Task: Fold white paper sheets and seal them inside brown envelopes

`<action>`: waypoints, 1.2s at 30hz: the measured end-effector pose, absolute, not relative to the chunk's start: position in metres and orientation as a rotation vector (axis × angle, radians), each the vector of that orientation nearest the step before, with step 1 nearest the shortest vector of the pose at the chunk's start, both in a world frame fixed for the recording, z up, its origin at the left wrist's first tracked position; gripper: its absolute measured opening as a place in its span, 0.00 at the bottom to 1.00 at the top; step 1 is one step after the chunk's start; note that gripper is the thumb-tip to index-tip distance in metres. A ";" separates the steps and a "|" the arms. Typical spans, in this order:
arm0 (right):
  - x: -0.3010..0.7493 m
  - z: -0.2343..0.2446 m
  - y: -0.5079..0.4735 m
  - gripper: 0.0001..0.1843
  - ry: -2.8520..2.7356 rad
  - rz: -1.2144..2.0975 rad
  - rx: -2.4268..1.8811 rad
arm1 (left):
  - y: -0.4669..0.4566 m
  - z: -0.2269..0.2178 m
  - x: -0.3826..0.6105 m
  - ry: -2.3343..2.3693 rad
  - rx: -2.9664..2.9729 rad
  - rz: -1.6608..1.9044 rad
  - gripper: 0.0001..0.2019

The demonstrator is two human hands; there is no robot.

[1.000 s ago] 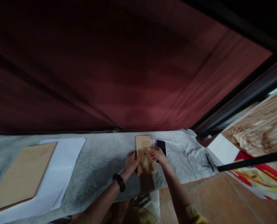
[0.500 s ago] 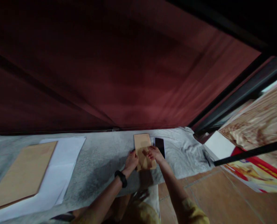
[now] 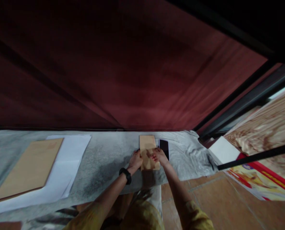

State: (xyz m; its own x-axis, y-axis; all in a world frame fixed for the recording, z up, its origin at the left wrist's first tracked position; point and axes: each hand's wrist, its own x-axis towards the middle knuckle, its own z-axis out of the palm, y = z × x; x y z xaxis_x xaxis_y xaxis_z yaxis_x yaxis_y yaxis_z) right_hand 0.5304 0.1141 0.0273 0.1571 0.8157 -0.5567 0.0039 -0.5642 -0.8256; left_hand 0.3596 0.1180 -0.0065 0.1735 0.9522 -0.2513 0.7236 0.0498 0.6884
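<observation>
A narrow brown paper envelope (image 3: 147, 140) lies flat on the grey cloth in front of me. My left hand (image 3: 135, 160) is closed at its left edge, with the fingertips partly hidden. Over the envelope's right side is my right hand (image 3: 158, 155), its fingers loosely bent and apart, casting a shadow on the paper. Nothing shows between those fingers. A dark-screened phone (image 3: 164, 147) rests just beyond the right hand, beside the envelope.
To the left, larger brown paper sheets or envelopes (image 3: 29, 169) lie on white paper (image 3: 72, 159). The grey cloth (image 3: 104, 159) meets a dark red fabric wall (image 3: 132, 95). At right are a dark metal bar (image 3: 257, 156), a red and yellow printed box (image 3: 259, 179) and floor tiles (image 3: 219, 201).
The view has shifted slightly, so the left-hand papers sit a little higher and further right. Both hands keep nearly the same places at the envelope.
</observation>
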 end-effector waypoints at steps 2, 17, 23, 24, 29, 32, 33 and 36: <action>0.530 0.031 0.106 0.22 -0.797 1.441 -1.766 | 0.112 -0.004 0.349 1.602 1.727 0.437 0.20; 0.381 -0.022 0.007 0.25 -1.880 0.841 -1.467 | -0.003 -0.010 0.108 2.127 1.769 0.953 0.22; 0.345 -0.026 -0.004 0.27 -2.053 0.775 -1.433 | -0.019 0.003 -0.009 2.516 1.687 0.986 0.23; 0.340 -0.027 -0.006 0.26 -2.047 0.796 -1.432 | -0.025 0.002 -0.015 2.517 1.707 0.966 0.23; 0.306 -0.025 -0.001 0.22 -1.877 1.044 -1.433 | -0.052 -0.013 0.009 2.289 1.999 0.833 0.26; 0.276 -0.019 0.012 0.18 -1.683 1.340 -1.467 | -0.064 -0.026 0.025 2.230 2.092 0.718 0.31; 0.265 -0.018 0.016 0.16 -1.608 1.448 -1.472 | -0.066 -0.029 0.026 2.219 2.101 0.691 0.32; 0.232 -0.016 0.027 0.13 -1.388 1.682 -1.486 | -0.069 -0.034 0.015 2.165 2.119 0.635 0.27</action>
State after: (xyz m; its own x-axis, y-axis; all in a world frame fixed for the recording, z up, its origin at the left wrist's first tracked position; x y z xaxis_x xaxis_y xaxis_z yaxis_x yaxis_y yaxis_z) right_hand 0.2320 0.0267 -0.0156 -0.2816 0.8627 -0.4200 0.2483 -0.3573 -0.9004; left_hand 0.0148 -0.0690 -0.0339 -0.0620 0.9668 0.2479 0.9476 -0.0210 0.3189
